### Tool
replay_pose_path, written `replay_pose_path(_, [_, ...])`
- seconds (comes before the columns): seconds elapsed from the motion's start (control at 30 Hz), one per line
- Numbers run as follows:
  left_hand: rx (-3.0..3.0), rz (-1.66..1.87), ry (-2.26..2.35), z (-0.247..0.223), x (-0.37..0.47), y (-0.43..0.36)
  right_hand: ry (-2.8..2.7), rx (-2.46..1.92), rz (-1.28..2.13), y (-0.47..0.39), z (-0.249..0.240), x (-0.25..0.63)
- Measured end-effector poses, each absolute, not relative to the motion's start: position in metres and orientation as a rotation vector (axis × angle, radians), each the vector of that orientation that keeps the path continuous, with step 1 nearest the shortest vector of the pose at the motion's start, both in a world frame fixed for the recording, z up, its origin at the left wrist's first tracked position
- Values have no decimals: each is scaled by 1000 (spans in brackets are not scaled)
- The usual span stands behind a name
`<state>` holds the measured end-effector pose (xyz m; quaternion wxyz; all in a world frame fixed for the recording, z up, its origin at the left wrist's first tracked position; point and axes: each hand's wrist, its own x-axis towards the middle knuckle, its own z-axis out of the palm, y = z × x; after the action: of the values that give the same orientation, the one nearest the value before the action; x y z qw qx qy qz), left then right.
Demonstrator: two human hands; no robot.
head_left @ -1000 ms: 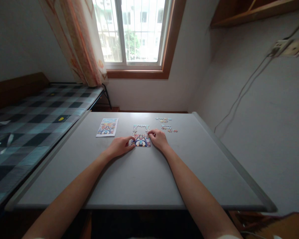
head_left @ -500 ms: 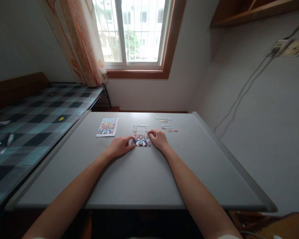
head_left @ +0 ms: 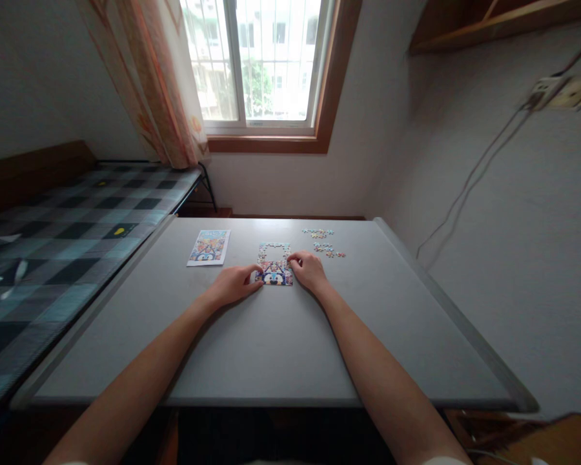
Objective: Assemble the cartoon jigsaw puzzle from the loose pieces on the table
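Observation:
A partly joined jigsaw puzzle (head_left: 274,274) lies flat on the grey table (head_left: 264,349). Its lower part forms a colourful picture with a dark blue and white face, while the upper part is a thin frame of pieces around a bare gap. My left hand (head_left: 232,284) rests at the puzzle's left edge, thumb and forefinger apart, fingertips touching the border. At the right edge, my right hand (head_left: 308,268) has its fingers curled and the tips close together on the border. Whatever lies between those fingertips is too small to make out.
Loose puzzle pieces (head_left: 324,248) lie in small groups beyond my right hand. A printed picture card (head_left: 209,248) sits at the back left of the table. A bed with a checked cover (head_left: 101,219) stands left, and a wall with a cable (head_left: 465,187) rises on the right.

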<state>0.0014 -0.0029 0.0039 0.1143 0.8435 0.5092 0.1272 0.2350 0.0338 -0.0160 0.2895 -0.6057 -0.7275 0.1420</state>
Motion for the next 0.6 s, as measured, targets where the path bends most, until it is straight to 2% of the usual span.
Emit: replay_pose_path(0.6, [2480, 390, 1480, 2, 0, -2, -1938, -1611, 385, 35, -17, 234])
